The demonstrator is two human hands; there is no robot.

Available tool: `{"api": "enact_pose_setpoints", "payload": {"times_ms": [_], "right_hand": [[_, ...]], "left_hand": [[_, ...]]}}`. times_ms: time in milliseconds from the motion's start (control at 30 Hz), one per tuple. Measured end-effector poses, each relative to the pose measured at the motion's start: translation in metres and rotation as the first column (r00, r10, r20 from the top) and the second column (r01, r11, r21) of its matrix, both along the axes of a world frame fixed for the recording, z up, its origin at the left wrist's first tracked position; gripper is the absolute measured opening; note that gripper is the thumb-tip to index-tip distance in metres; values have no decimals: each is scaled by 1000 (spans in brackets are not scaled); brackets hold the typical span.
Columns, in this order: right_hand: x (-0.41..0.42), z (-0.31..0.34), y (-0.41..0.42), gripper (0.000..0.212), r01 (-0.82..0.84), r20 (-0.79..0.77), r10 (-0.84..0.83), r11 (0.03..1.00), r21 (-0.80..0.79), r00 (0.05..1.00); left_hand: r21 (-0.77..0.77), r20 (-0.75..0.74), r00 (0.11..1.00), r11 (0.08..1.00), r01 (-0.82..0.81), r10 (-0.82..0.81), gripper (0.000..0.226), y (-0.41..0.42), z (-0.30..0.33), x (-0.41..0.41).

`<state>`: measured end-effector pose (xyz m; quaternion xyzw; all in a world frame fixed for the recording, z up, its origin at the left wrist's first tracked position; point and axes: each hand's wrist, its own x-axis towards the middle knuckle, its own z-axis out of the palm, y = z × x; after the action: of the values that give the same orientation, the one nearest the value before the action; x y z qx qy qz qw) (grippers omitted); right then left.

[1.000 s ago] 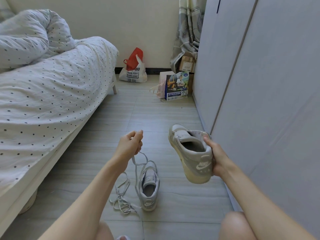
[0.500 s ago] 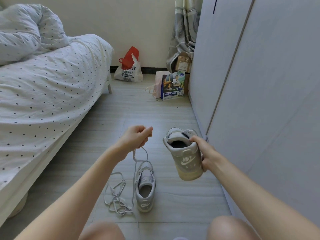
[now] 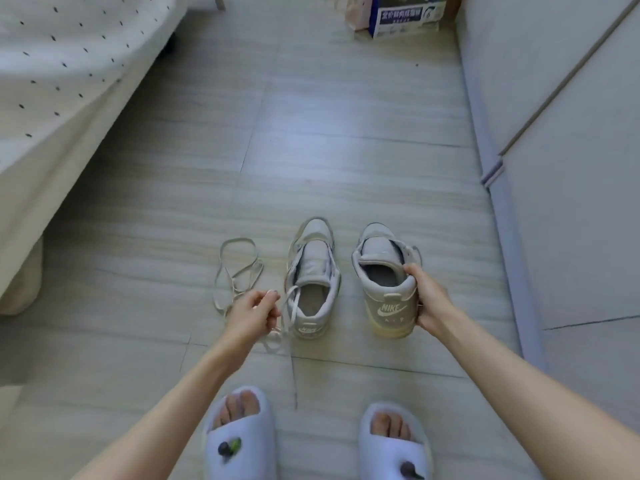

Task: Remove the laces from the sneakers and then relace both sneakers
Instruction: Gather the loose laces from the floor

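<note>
Now the loose lace (image 3: 237,268) lies coiled on the floor (image 3: 346,150); the left hand (image 3: 251,315) pinches a second lace (image 3: 289,306) beside the left sneaker (image 3: 313,271). That lace could snag and tip the shoe. The right hand (image 3: 429,301) grips the right sneaker (image 3: 386,282), earlier held aloft, now lowered beside its mate.
</note>
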<state>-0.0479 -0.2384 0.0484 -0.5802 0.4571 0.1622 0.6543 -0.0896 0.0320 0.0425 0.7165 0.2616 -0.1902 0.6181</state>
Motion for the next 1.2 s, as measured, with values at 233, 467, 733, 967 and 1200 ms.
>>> {"api": "enact_pose_setpoints", "payload": {"times_ms": [233,467,733,967,1200], "right_hand": [[-5,-60,6,11,-122,-8,123,992,23,992],[-27,-37,24,35,-440,-8,569,627,-643,822],[-21,-18,74,54,-456,-270,954,-299,-838,-130],[-19,-36,90,46,-406,-429,858,-512,-757,-281],[-19,-26,93,38,-458,-401,879,-476,-750,-257]], "left_hand": [[83,29,999,996,-26,24,10,-5,-57,-35],[571,-19,854,695,437,-520,55,5,-80,-59],[710,-388,554,145,690,-737,91,0,-101,-62],[870,42,415,237,432,-909,25,7,-93,-71],[251,130,961,946,206,-244,15,36,-46,-66]]}}
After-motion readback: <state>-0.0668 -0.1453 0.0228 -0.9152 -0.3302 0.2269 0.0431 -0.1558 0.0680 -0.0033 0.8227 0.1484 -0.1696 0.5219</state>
